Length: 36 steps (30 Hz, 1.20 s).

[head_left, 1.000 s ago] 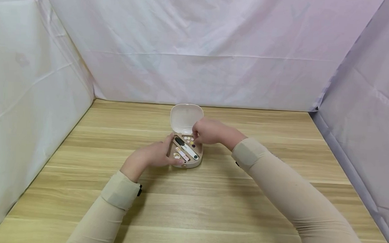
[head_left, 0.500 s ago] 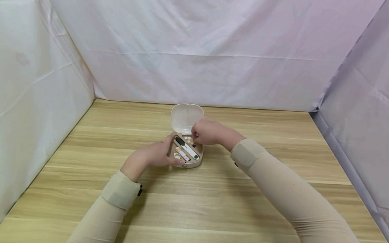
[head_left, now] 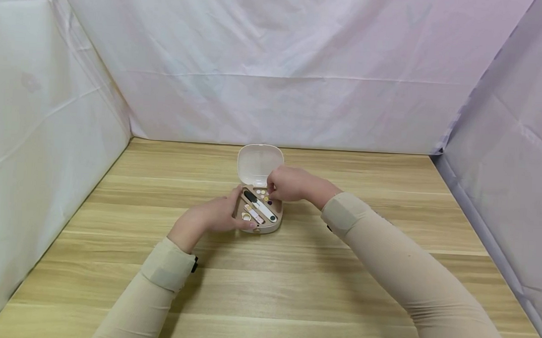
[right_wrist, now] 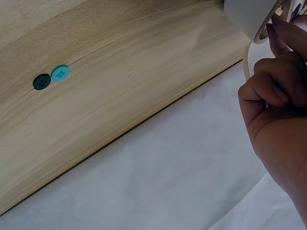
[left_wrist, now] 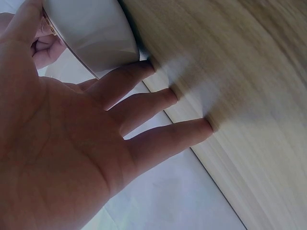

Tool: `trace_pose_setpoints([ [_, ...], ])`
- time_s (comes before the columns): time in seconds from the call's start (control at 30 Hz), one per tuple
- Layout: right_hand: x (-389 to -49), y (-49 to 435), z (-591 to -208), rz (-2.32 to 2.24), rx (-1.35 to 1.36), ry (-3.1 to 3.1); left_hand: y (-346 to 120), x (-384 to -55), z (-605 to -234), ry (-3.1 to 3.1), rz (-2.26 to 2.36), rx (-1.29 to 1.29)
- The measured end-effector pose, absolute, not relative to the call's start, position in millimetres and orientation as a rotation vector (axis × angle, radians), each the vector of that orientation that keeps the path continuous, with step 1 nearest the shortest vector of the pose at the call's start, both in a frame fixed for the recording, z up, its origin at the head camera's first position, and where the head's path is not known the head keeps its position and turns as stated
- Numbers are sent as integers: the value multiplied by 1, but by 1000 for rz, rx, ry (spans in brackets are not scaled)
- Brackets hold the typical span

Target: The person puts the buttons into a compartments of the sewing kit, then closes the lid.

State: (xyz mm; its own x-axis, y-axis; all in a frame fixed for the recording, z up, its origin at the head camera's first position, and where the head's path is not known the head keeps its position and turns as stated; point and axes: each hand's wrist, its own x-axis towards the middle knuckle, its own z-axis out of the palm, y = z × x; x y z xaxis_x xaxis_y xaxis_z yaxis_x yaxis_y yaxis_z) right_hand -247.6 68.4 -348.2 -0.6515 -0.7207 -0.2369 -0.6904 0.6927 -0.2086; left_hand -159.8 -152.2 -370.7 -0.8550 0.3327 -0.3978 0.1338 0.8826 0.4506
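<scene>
An open white sewing kit case (head_left: 268,230) stands on the wooden table, its translucent lid (head_left: 259,163) raised at the back. Inside lie white thread snips (head_left: 266,212) with a dark end, a small patterned strip (head_left: 254,214), a gold-rimmed ring-like piece (head_left: 246,217) and several buttons (head_left: 263,192). My left hand (head_left: 216,213) steadies the case, thumb on the front rim, index finger at the left side. Its other fingers (left_wrist: 168,136) are straight and touch the table. My right hand (head_left: 290,183) reaches into the button compartment, fingers bent; whether it pinches a button is hidden.
A black button (right_wrist: 41,82) and a teal button (right_wrist: 60,73) lie on the table (right_wrist: 120,91) in the right wrist view. White cloth (head_left: 274,88) hangs along the back and both sides. Both forearms wear beige sleeves (head_left: 385,254).
My right hand has shifted very slightly left, its fingertips still in the button compartment. The left hand and case stay almost where they were.
</scene>
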Motion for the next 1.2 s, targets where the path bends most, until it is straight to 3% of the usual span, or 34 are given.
trace_pose_setpoints([
  [0.53,-247,104,-321,-156,-1126,2625,-152,-161,-371,2562,565,314],
  [0.87,-226,153,-307,-61,-1082,2655,-155,-160,-370,2565,575,305],
  [1.2,-195,203,-324,-88,-1005,2642,-156,-160,-371,2562,567,297],
])
